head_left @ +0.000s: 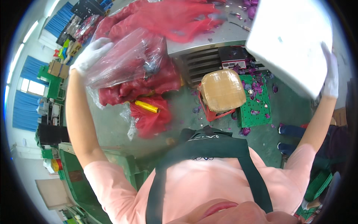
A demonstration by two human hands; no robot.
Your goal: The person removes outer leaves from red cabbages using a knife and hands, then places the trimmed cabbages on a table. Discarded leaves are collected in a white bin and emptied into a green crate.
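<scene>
We have our two gloved hands spread wide apart, with a different thing at each. The white box [289,41] lies up and to the right, in front of our right side, and our right hand [330,71] is by far the nearer: it is against the box's right-hand edge, fingers pointing away from us along it, and seems to have hold there, though we cannot tell how the hidden fingers close behind it. The box is tilted, one corner dipping toward us near the right wrist, and its longer visible run slants from upper left to lower right; its top is cut off by the picture's edge. Our left hand [91,56] is well apart from it, at the far side, loosely curled with fingers toward the middle, by the edge of the clear plastic [119,59] over the red sacks [138,93]; whether it grips the film we cannot tell. Between the hands are the metal worktop [199,41], the tape-covered stool [223,90] and the green crate [248,114] strewn with purple peelings [256,86].
</scene>
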